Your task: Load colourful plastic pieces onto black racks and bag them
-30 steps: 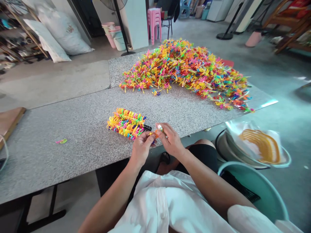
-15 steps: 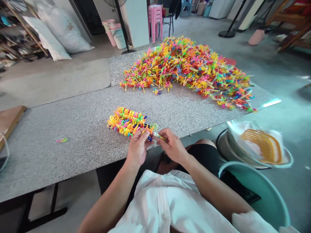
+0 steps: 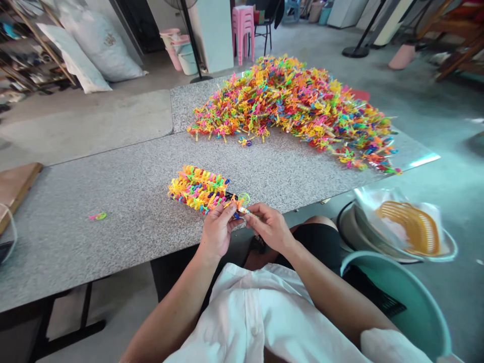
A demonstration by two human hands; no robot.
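Note:
My left hand (image 3: 217, 229) is closed in a pinch on small orange and blue plastic pieces (image 3: 231, 204) at the table's near edge. Opposite it, the fingers of my right hand (image 3: 270, 227) pinch one end of a short patterned tube (image 3: 245, 210), whose other end meets the plastic pieces. A light green plastic loop (image 3: 244, 198) sticks up beside them. Just beyond my left hand lies a neat bundle of multicoloured plastic pieces (image 3: 198, 187) in rows, with something black at its right end. My fingers partly hide how the parts join.
A large heap of similar colourful pieces (image 3: 287, 106) covers the back of the speckled grey table (image 3: 113, 186). One loose pink and green piece (image 3: 99, 216) lies at left, near a wooden board (image 3: 17, 189). A green tub (image 3: 419, 302) and a basin with a yellow basket (image 3: 410, 227) stand at right.
The right hand has shifted slightly, and more of the patterned tube shows between the hands. The bundle and heap stay in place; the whole view has moved a little.

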